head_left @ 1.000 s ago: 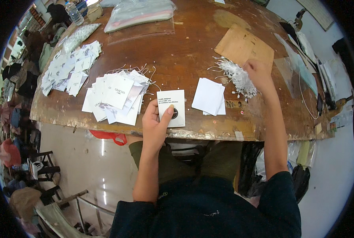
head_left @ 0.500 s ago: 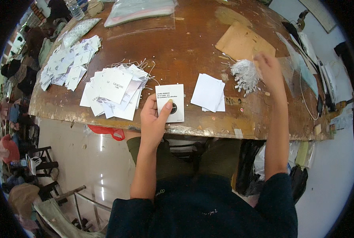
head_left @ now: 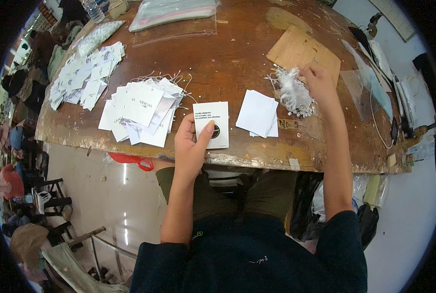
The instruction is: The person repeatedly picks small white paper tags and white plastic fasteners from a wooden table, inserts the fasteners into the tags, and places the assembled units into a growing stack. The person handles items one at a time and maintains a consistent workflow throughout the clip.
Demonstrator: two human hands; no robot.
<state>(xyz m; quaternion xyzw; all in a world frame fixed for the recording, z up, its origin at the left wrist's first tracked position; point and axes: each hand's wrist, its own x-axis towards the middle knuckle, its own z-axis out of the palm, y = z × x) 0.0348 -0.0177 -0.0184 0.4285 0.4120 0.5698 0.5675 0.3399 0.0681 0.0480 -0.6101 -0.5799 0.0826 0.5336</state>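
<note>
My left hand grips a white hang tag with printed text and a dark round mark, its thumb lying across the front. Over at the right, my right hand pinches at the top of a heap of white tag strings; some strands by the fingertips are blurred and lifted. Between the two hands lies a small stack of blank-looking white cards. Left of the held tag, a pile of white tags with strings spreads over the table.
Another heap of tags lies farther left on the brown wooden table, beside a clear bag of small white pieces. Plastic sleeves sit at the back. A tan board lies behind the strings; a blue mask-like sheet is at right.
My right hand has shifted left and closed at the string heap, stirring and lifting strands. My left hand keeps hold of the tag, barely moved.
</note>
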